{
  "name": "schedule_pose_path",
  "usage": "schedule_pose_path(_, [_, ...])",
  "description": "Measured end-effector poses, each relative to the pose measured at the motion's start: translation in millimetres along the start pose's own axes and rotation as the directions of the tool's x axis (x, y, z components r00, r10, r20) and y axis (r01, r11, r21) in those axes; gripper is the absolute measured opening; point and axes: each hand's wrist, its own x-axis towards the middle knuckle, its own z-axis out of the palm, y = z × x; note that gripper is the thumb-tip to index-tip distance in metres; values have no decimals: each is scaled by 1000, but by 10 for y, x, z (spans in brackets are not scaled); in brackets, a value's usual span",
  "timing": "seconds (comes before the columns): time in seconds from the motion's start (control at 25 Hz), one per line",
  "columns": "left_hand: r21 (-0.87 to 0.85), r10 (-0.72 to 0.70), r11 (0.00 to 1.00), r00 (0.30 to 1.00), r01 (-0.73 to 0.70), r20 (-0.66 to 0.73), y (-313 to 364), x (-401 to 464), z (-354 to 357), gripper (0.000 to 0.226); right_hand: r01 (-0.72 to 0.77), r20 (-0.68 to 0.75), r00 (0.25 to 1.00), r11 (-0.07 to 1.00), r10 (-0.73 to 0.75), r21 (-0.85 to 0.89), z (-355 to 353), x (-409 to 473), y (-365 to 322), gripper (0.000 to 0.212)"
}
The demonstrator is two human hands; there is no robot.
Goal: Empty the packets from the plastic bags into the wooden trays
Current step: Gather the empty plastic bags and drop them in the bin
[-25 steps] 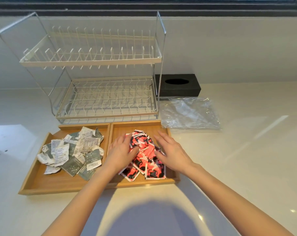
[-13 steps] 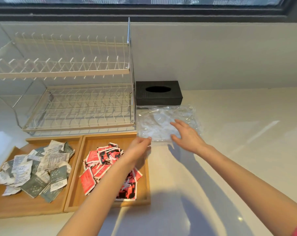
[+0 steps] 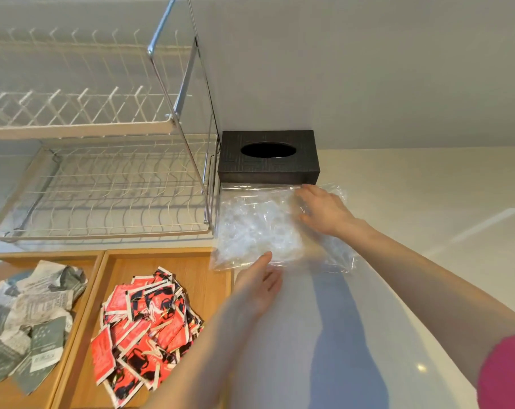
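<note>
I see right hand (image 3: 324, 211) flat on clear plastic bags (image 3: 259, 228) before black tissue box (image 3: 268, 156); left hand (image 3: 260, 286), fingers straight, touching near edge. Red packets (image 3: 147, 326) in right wooden tray (image 3: 197, 261).

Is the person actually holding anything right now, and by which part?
Nothing is clearly gripped. The right hand rests on the crinkled clear plastic bag near its far right corner; the blurred left hand reaches its near edge.
</note>
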Motion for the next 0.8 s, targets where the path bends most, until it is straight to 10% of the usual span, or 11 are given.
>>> schedule_pose_path(0.36, [125, 107, 987, 992, -98, -66, -1, 4, 25, 21, -23, 77, 997, 997, 29, -78, 93, 87, 56, 76])
schedule_pose_path(0.8, [503, 354, 766, 915, -401, 191, -16, -311, -207, 21, -66, 85, 996, 906, 33, 419, -87, -272, 115, 73])
